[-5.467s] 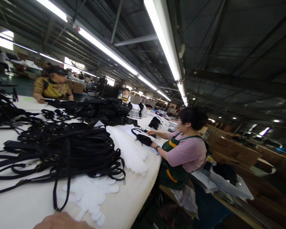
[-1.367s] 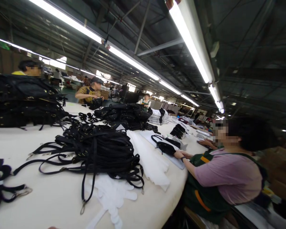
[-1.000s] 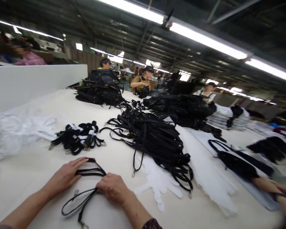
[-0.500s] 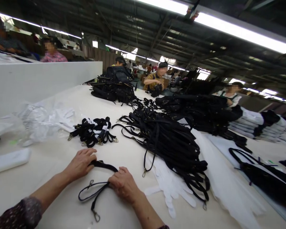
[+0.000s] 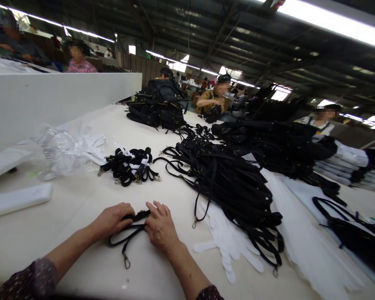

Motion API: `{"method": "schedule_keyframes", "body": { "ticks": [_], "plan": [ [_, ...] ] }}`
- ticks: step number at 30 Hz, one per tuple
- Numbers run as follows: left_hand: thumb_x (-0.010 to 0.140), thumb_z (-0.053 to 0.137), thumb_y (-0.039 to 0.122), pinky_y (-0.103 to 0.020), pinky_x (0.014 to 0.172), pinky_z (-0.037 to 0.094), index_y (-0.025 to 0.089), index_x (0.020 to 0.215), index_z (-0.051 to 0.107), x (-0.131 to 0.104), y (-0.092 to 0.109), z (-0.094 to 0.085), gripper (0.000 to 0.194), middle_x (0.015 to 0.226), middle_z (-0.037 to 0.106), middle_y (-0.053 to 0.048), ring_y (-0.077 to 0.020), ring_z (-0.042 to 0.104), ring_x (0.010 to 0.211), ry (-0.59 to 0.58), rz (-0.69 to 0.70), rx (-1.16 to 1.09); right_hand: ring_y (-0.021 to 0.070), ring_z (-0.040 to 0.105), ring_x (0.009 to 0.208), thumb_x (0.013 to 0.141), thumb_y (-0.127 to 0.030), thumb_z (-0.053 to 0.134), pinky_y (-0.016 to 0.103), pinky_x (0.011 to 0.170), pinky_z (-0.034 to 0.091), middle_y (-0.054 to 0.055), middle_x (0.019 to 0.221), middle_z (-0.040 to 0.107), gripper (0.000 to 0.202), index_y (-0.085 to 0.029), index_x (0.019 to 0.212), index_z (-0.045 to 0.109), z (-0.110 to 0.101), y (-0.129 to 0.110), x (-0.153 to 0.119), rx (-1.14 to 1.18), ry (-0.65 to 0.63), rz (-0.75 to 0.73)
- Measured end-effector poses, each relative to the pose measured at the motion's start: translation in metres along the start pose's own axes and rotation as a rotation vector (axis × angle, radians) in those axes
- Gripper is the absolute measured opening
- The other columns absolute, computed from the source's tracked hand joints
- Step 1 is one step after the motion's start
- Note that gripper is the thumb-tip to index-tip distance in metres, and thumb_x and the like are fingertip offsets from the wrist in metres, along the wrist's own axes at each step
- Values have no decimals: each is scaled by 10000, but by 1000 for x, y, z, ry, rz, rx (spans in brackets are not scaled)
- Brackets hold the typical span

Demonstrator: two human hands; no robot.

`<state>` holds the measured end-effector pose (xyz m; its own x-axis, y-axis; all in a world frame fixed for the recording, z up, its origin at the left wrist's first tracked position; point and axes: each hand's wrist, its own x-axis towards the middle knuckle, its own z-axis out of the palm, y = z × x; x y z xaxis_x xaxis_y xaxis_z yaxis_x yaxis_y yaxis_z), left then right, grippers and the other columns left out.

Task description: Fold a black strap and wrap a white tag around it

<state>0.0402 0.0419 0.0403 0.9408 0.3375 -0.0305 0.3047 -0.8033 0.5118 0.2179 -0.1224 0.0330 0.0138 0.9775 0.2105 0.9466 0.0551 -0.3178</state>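
A black strap lies looped between my hands, one metal snap hook hanging toward the table's front. My left hand has its fingers curled round the strap's folded left part. My right hand holds the right part, its thumb side against the strap and its other fingers partly stretched over it. Beyond my hands sits a bunch of bundled black straps with white bands and metal hooks. To the right is a large heap of long black straps.
White gloves lie beside the heap. Clear plastic wrapping and a white block are at the left. Black bags are piled farther back, near a low white partition. A person works across the table.
My hands have come closer together, folding the strap between them into a shorter loop. The view has shifted slightly left.
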Motion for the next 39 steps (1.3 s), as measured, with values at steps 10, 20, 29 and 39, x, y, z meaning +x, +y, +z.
{"method": "schedule_keyframes", "body": {
  "ticks": [10, 20, 29, 39],
  "plan": [
    [938, 480, 451, -349, 993, 456, 295, 1273, 553, -19, 13, -6, 377, 1243, 666, -24, -215, 604, 1145, 86, -43, -54, 193, 558, 1073, 877, -251, 637, 393, 982, 376, -19, 1111, 685, 75, -261, 950, 650, 4, 7, 16, 112, -45, 99],
    [868, 564, 383, -538, 1091, 343, 315, 1173, 576, -43, 16, 26, 312, 1515, 474, -52, -285, 384, 1415, 231, -160, 222, 187, 550, 994, 901, -244, 606, 363, 926, 373, 4, 1090, 683, 89, -236, 987, 628, 2, 8, 6, 72, -35, -34],
    [840, 595, 542, -661, 1110, 277, 363, 1007, 682, -53, -20, -16, 260, 1536, 450, 1, -359, 307, 1450, 93, -42, 241, 184, 557, 990, 891, -233, 611, 375, 957, 346, 6, 1075, 687, 78, -236, 969, 615, 1, 7, 9, 62, -55, -56],
    [891, 525, 261, -554, 1117, 346, 364, 1072, 674, -47, -9, 9, 256, 1507, 483, 19, -311, 323, 1445, 217, 14, 192, 184, 550, 970, 890, -234, 617, 356, 920, 359, 16, 1061, 684, 92, -227, 982, 619, 1, 7, 9, 69, -58, -53]
  ]
}}
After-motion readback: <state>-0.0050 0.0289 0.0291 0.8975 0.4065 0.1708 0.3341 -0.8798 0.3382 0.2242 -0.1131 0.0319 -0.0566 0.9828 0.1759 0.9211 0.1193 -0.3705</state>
